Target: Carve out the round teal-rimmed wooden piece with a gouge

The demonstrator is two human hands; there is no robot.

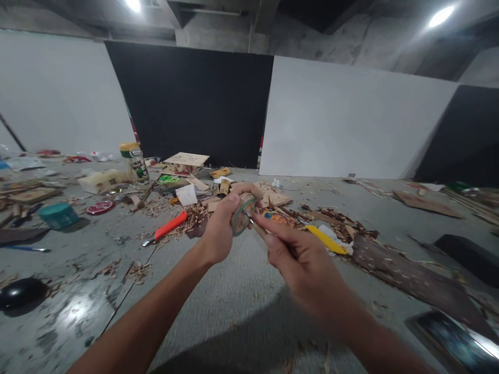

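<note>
My left hand (pixel 222 226) is closed around a round wooden piece (pixel 240 221) with a greenish rim, held up off the floor and tilted. In my right hand (pixel 298 254) is a carving tool (pixel 257 226) with a slim wooden handle and a metal tip. That tip meets the face of the round piece, though my fingers hide part of the handle. Below and left of my left hand lies an orange utility knife (pixel 170 225). A yellow tool or wrapper (pixel 326 240), its kind unclear, rests on the floor beyond my right hand.
Wood shavings (pixel 202 221) and scraps litter the floor. A teal tub (pixel 57 215), a red lid (pixel 100 207) and a yellow-capped bottle (pixel 133 162) stand left. To the right are a long bark strip (pixel 413 275), a black block (pixel 468 254) and a phone (pixel 456 340).
</note>
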